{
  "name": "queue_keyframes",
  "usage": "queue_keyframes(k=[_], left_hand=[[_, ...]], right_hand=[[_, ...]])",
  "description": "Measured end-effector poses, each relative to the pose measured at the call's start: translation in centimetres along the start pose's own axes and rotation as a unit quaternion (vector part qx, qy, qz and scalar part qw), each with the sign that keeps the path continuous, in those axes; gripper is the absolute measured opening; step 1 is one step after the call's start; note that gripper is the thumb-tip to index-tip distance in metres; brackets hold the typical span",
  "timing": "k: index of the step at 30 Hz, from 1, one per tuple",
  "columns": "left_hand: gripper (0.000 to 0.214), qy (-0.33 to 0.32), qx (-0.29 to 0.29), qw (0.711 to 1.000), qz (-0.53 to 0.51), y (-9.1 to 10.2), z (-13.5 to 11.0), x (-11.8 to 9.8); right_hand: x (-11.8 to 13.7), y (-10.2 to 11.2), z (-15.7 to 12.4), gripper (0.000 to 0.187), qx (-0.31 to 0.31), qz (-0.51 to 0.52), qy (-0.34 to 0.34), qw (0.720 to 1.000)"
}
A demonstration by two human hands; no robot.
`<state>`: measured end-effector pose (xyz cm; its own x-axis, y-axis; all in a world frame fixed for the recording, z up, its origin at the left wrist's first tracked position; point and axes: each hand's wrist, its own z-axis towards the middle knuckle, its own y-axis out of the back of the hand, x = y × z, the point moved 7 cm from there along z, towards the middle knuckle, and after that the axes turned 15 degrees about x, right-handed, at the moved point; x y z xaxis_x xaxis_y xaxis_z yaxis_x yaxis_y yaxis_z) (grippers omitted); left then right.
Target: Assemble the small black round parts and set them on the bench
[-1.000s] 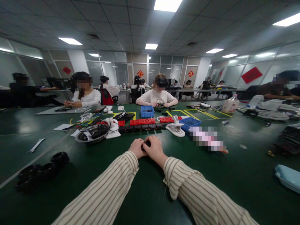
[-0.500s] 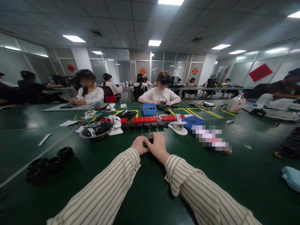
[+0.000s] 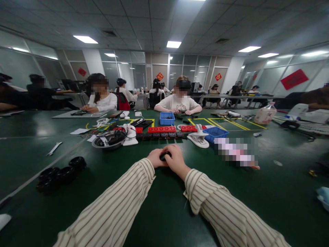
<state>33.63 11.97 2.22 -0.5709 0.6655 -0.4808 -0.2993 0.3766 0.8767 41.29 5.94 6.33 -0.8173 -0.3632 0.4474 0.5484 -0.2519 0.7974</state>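
Above a green table (image 3: 154, 219), just on the near side of a row of red sockets (image 3: 161, 129), a left hand (image 3: 155, 158) and a right hand (image 3: 177, 159) in striped sleeves (image 3: 123, 192) are working around one small black piece (image 3: 163, 157). The left grip is curling about it from the side; the right grip is bending over the top, its thumb seemingly pressing on the piece. Since half a second ago, the right fingers are apparently drawing in closer to the left ones, while the view is swinging slightly left; the same piece, it would seem, is being worked in place. What is showing is a dark oval, its longer axis running roughly along the row of red sockets. Fingers are covering the rest, leaving its pointing direction unclear. Black rings (image 3: 66, 175) are sitting on the row's near-left side; a white clip (image 3: 199, 140) is standing near its right end.
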Motion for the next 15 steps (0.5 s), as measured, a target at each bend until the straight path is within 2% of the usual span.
queue_keyframes(k=[4, 8, 12, 15], left_hand=[[0.065, 0.026, -0.043, 0.998, 0.035, 0.2, -0.5, -0.6], [0.052, 0.042, -0.061, 0.995, 0.067, 0.1, -0.6, -1.4], [0.046, 0.035, -0.058, 0.995, 0.073, 0.0, -0.4, -1.7], [0.046, 0.019, -0.043, 0.997, 0.062, -0.1, -0.2, -1.2]], right_hand=[[-1.3, 0.3, 0.1, 0.012, -0.026, -0.006, -0.052, 0.998], [-2.7, -0.2, 0.4, 0.022, -0.022, -0.013, -0.092, 0.995], [-2.8, -0.4, 0.6, 0.024, -0.003, -0.011, -0.084, 0.996], [-2.4, -0.3, 0.8, 0.016, 0.016, 0.006, -0.048, 0.999]])
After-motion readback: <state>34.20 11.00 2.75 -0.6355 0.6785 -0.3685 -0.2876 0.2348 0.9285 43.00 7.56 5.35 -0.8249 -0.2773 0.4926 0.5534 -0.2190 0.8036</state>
